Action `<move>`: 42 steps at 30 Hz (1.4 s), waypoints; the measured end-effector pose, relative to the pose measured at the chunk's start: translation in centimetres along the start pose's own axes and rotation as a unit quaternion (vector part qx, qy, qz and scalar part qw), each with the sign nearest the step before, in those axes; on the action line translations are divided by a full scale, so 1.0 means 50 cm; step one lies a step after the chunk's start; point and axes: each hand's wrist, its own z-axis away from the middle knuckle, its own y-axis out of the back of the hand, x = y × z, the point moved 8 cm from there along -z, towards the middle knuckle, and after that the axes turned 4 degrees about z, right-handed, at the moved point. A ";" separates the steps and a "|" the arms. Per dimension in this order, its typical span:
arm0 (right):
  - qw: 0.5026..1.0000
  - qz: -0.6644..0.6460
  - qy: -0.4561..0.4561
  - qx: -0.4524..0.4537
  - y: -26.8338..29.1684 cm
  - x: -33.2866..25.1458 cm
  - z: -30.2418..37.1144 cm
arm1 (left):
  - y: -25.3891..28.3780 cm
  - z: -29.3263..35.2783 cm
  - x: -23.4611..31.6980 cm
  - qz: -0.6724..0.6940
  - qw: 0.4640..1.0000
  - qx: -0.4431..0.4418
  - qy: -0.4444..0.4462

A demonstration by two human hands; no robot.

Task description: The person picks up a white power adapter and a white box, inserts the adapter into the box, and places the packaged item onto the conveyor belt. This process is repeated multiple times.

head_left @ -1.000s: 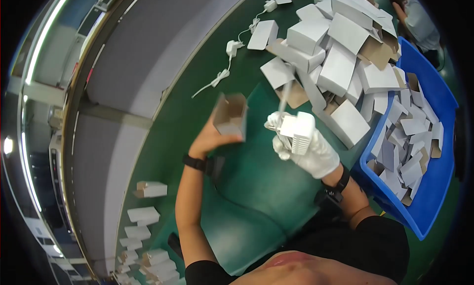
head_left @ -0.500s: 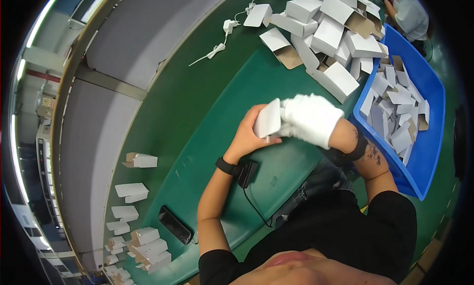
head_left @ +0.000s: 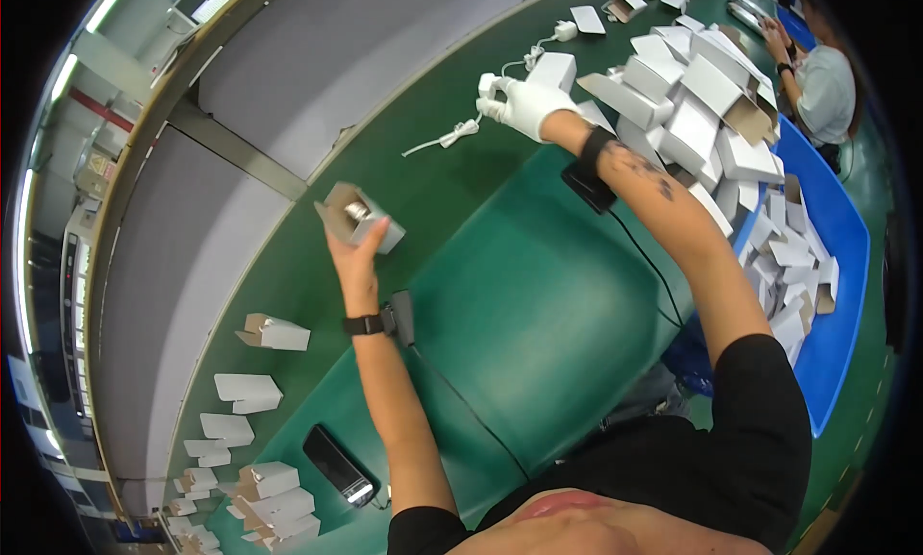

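Note:
My left hand (head_left: 361, 255) grips a small white cardboard box (head_left: 389, 234), its flaps open and brown inside. Something shiny shows within the box, too unclear to name. Farther off to the right, my right hand (head_left: 529, 105) wears a white glove. Its fingertips are closed round a white charger (head_left: 486, 86) at the table's far side. From the charger a bundled white cable (head_left: 460, 131) trails over the green tabletop. Just beside the glove lies a white box (head_left: 553, 72).
White boxes (head_left: 690, 132) pile up at the far right, beside a blue bin (head_left: 838, 310) full of more. Another charger (head_left: 565, 30) lies beyond. At left stand several open boxes (head_left: 279, 334) and a black phone-like device (head_left: 338, 466). Wrist-worn black units have cords. A person (head_left: 825, 89) sits far right.
My hands have come apart. The left carried the box away to the left, where its open flaps now show; the gloved right hand moved out and closed on the charger. The view has shifted slightly.

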 end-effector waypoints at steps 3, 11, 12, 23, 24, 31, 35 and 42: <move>0.991 0.105 -0.079 -0.017 -0.126 0.122 -0.168 | 0.025 -0.015 -0.012 -0.022 0.999 0.003 0.027; 0.957 0.138 -0.230 -0.108 -0.263 0.132 -0.310 | 0.064 0.004 0.159 -0.214 0.951 0.180 -0.135; 0.954 0.153 -0.237 -0.098 -0.269 0.133 -0.312 | 0.056 0.018 0.195 -0.281 0.914 0.208 -0.205; 0.804 -0.591 -0.059 0.036 -0.074 -0.021 -0.058 | -0.292 0.110 0.001 0.264 0.911 -0.200 0.247; 0.763 -0.646 -0.026 -0.003 -0.044 -0.044 -0.009 | -0.319 0.113 0.002 0.358 0.873 -0.136 0.304; 0.776 -0.616 0.077 -0.114 0.014 -0.070 0.290 | -0.385 0.070 0.004 0.524 0.800 -0.111 0.271; 0.788 -0.616 0.006 -0.002 0.039 -0.047 0.355 | -0.433 0.100 0.031 0.393 0.886 -0.141 0.202; 0.816 -0.570 -0.047 0.081 0.032 0.068 0.358 | -0.565 0.109 0.054 0.200 0.917 -0.291 0.184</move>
